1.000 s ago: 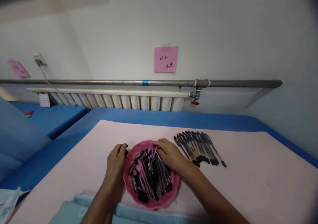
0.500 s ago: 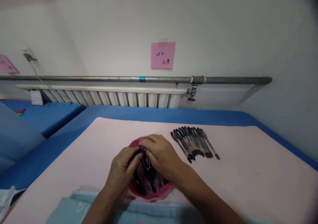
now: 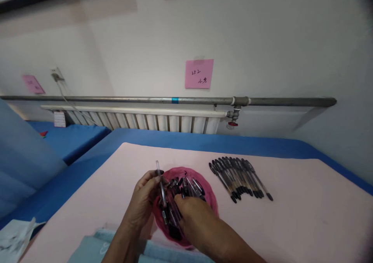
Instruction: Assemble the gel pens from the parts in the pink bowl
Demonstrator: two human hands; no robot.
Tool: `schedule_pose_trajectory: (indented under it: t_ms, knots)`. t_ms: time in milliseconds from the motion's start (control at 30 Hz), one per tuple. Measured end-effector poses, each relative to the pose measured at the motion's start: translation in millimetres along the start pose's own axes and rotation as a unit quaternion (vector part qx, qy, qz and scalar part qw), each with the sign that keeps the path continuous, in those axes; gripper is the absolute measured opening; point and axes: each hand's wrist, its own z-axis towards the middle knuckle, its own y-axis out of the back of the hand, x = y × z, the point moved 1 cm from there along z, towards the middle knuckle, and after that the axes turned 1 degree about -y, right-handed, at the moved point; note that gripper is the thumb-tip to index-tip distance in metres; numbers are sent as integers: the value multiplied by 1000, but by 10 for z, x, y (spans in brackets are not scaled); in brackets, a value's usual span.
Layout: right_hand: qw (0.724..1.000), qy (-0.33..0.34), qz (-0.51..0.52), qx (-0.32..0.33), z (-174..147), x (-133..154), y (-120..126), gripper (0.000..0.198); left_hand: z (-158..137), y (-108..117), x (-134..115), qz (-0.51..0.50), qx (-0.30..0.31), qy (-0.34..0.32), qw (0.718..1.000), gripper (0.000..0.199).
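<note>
Your left hand: fingers pinched round a clear plastic pen barrel, held near-upright at the left rim of the round pink plastic basket.
Your right hand: fingers curled down among the loose black-and-clear pen parts in the basket; can't tell what they grip.
Row of assembled black-capped pens: right of basket, apart, on the pale pink table mat.
Light blue cloth: near edge, by your wrists.

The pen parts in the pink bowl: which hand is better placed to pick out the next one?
The right hand. It is already down among the pen parts in the pink bowl, while the left hand is at the rim, occupied with a clear pen barrel.
</note>
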Motion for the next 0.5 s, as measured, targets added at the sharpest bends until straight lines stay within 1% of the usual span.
schedule_pose_trajectory:
  t_ms: [67,167,267,333,433,500]
  knots:
    - [999,-15,32,2,24,-41,-27,37,8,-9,-6,-29,34,11,999,24]
    - [998,-20,57,-31,66,-124,-92,36,9,-13,-7,-37,78,28,996,20]
    - [996,-1,70,-51,100,-156,-173,35,-17,-15,-3,-41,90,41,994,18]
    - [996,7,75,-49,109,-156,-210,35,-41,-14,1,-48,97,52,993,17]
    - [994,2,84,-67,97,-184,-157,31,-64,-3,15,-59,119,67,989,14]
    - [990,-9,110,-88,81,-233,-26,22,-63,3,27,-61,140,71,986,11]
